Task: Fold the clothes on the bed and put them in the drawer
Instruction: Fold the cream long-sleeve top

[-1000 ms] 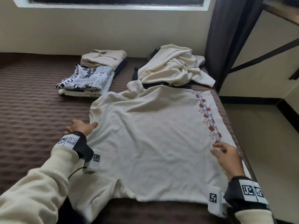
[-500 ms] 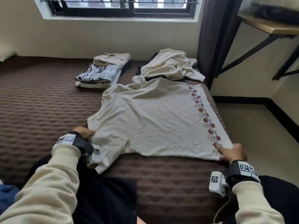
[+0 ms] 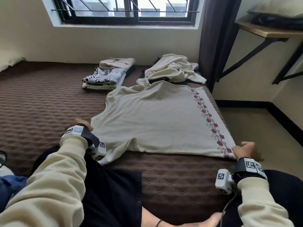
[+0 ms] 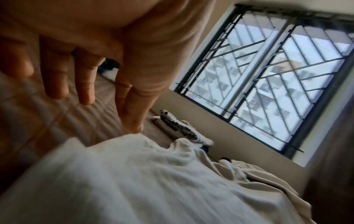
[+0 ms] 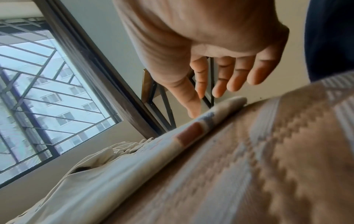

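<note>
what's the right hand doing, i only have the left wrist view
Observer: The right hand rests its thumb on the near right corner of the cream shirt, fingers loose, not gripping.
Operator: is that edge plain like my side
Observer: No, a red and blue floral border runs along that whole edge.
Operator: anything folded behind the print stack
Observer: Yes, a folded beige garment lies just behind it, nearer the wall.
</note>
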A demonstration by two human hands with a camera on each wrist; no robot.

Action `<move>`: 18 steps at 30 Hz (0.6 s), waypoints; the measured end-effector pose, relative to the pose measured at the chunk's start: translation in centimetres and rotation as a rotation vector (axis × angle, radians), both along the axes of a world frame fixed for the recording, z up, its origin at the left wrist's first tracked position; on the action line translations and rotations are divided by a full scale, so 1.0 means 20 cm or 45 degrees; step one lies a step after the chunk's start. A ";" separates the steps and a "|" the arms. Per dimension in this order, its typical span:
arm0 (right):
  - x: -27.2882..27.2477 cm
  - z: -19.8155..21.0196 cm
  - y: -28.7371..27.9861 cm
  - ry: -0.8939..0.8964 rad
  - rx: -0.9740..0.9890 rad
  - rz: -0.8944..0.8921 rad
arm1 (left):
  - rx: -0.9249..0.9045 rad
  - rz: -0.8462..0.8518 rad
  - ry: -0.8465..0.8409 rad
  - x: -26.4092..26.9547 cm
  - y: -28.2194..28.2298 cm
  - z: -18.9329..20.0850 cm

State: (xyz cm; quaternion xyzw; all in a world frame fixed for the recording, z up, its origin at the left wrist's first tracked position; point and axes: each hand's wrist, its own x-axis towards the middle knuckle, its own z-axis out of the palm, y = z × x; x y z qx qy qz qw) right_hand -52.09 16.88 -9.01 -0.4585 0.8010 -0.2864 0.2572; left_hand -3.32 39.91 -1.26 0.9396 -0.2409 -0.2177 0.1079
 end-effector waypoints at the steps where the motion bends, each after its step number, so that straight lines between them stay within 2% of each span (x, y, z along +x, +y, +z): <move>1: 0.01 0.02 0.01 0.038 -0.020 0.007 | -0.083 0.101 -0.004 0.01 -0.05 0.00; 3: 0.04 0.02 0.02 0.119 -0.151 0.073 | -0.295 0.178 -0.027 -0.01 -0.14 0.01; 5: 0.06 0.03 0.01 0.223 -0.320 0.266 | -0.476 0.002 0.013 -0.12 -0.22 0.01; 6: 0.07 0.02 0.00 0.190 -0.381 0.433 | -0.503 -0.124 0.096 -0.19 -0.25 0.01; 7: 0.08 0.03 -0.01 0.108 -0.373 0.617 | -0.462 -0.263 0.190 -0.26 -0.27 -0.01; 9: 0.10 0.04 0.00 -0.011 -0.245 0.948 | -0.210 -0.509 0.305 -0.40 -0.29 -0.06; 11: 0.12 0.06 0.03 0.059 -0.126 1.230 | 0.044 -0.615 0.261 -0.52 -0.31 -0.13; 13: 0.14 0.06 0.05 0.272 0.035 1.424 | 0.182 -0.628 0.115 -0.58 -0.31 -0.19; 15: 0.15 0.06 0.07 0.498 0.165 1.489 | 0.276 -0.559 -0.028 -0.61 -0.28 -0.22; 18: 0.16 0.07 0.07 0.554 0.162 1.495 | 0.134 -0.376 -0.132 -0.65 -0.27 -0.24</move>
